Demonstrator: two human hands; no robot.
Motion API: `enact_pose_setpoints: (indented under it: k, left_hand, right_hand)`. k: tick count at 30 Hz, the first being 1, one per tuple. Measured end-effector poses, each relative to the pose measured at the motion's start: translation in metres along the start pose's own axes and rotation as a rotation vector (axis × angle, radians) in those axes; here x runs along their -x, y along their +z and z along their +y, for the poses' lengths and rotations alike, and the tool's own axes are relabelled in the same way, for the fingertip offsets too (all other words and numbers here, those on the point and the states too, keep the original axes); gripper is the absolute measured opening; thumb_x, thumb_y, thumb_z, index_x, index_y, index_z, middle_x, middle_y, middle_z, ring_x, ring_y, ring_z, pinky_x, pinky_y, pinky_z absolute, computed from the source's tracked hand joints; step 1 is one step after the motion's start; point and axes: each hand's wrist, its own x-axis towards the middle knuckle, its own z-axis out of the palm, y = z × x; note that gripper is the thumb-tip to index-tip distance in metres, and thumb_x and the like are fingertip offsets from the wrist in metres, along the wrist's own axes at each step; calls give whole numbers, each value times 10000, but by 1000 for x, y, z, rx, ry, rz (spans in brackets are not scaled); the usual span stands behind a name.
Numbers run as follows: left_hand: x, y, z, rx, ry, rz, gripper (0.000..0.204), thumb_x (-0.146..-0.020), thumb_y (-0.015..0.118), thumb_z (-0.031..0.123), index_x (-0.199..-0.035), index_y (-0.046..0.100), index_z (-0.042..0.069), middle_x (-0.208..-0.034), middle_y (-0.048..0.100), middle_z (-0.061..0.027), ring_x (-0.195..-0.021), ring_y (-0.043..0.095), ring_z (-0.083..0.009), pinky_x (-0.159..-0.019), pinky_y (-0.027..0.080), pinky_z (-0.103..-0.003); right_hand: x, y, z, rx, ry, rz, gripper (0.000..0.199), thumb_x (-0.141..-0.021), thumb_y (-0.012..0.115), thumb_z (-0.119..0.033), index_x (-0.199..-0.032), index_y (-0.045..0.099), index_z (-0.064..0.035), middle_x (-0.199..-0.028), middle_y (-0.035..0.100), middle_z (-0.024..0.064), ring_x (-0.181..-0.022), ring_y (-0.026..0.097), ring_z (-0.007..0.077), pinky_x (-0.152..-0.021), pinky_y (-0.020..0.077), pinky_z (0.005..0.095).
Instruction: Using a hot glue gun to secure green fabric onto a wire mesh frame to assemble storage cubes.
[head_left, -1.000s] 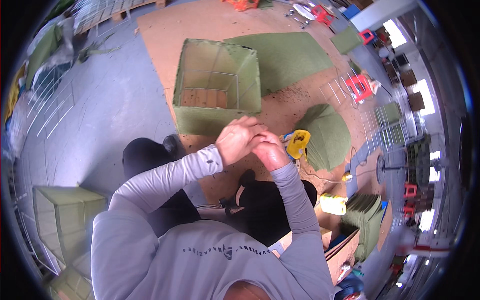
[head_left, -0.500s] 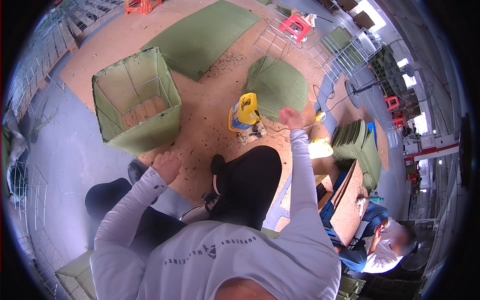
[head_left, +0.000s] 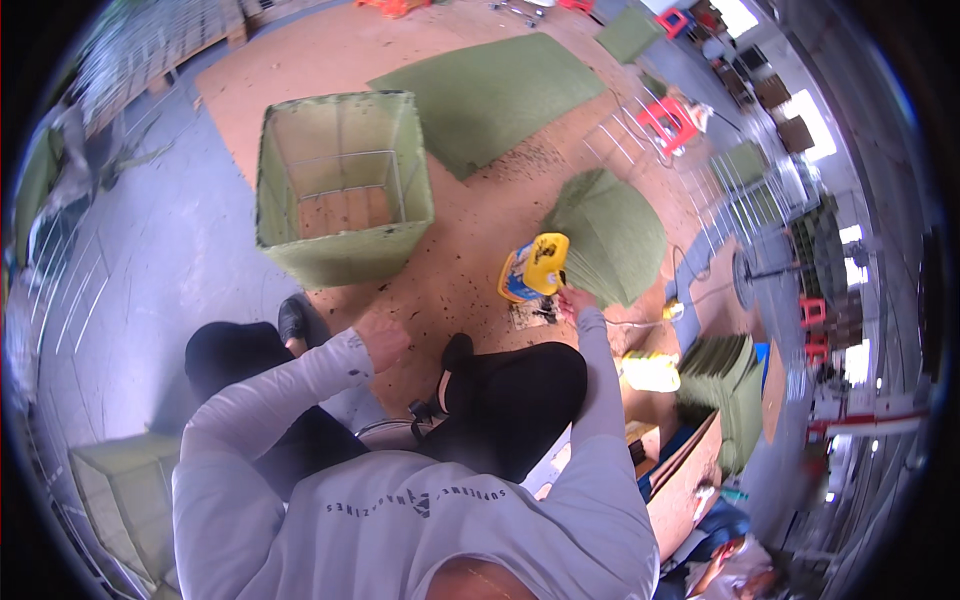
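My right hand reaches to the cut-open yellow jug on the floor ahead. Its fingers are drawn together at a small dark piece by the jug's right side; what that piece is cannot be made out. Beneath the jug lies a dark-stained pale card. My left hand is above the brown board, blurred, with no object visible in it. Beyond it stands a box of green sheet over a wire frame, its top uncovered. Fanned green sheets lie behind the jug.
A large green sheet lies at the back. To the right are a red stool, a bright yellow container, a stack of green sheets and a fan. Another person sits at the lower right. Another green box is at the lower left.
My right hand has come down to the jug's right side. With the view turned, the box, jug and sheets appear farther right and the seated person lower.
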Motion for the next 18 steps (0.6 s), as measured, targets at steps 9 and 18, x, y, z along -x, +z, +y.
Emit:
enact_pose_setpoints:
  k: [9, 18]
  left_hand:
    - [-9, -8, 9, -16, -28, 20, 124, -682, 618, 171, -684, 659, 54, -722, 648, -122, -717, 654, -270, -557, 502, -380]
    - [2, -8, 12, -48, -58, 56, 126, -674, 607, 173, -690, 665, 62, -700, 643, -112, -695, 647, -260, -551, 492, -372]
  right_hand:
    - [24, 1, -28, 414, 12, 311, 240, -816, 675, -226, -696, 591, -36, -562, 554, 55, -476, 544, 145, -405, 423, 285]
    - [146, 156, -182, 234, -599, -172, 158, -845, 626, -100, -943, 617, 23, -748, 649, 108, -558, 614, 153, -514, 524, 260]
